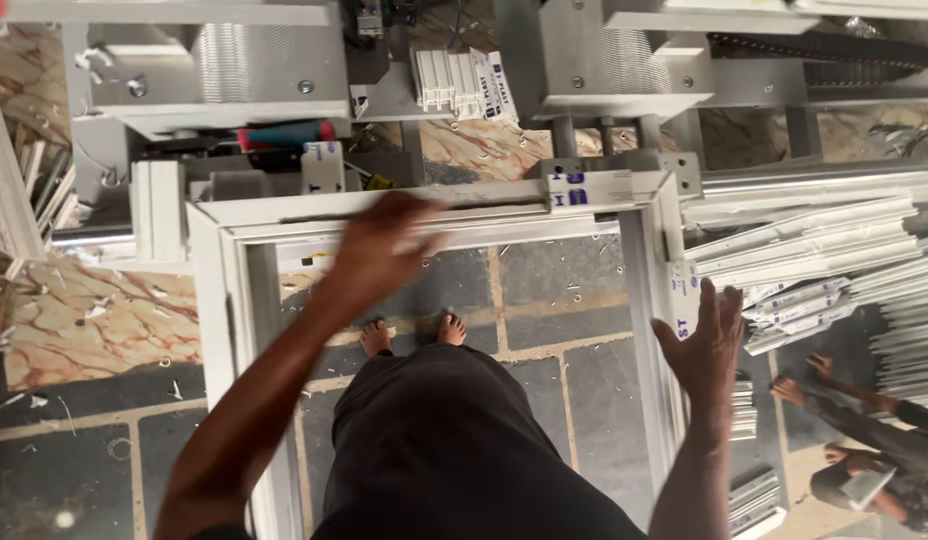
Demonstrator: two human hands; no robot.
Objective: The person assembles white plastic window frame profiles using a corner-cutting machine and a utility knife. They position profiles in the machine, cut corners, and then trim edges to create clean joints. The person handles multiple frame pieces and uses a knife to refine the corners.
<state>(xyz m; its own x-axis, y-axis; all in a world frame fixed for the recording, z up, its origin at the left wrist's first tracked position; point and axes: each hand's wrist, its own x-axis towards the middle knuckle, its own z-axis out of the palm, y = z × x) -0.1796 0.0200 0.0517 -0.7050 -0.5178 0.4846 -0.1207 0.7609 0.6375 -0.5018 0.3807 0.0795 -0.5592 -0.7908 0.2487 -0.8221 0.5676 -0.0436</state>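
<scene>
A white plastic window frame (212, 300) stands around me at waist height, its far bar resting against a grey metal machine (224, 75). My left hand (384, 245), blurred by motion, hovers over the frame's far bar (504, 195) with fingers spread, and I cannot tell if it touches. At the frame's right side bar (656, 330) is my right hand (706, 345), palm open, holding nothing. Below, my bare feet (414, 332) stand on dark stone tiles inside the frame.
Stacked white profile lengths (824, 250) lie to the right. Another person (874, 440) crouches at the lower right beside short offcuts (749, 500). More offcuts (464, 85) and a red and blue tool (284, 133) sit on the machine. Shavings litter the floor.
</scene>
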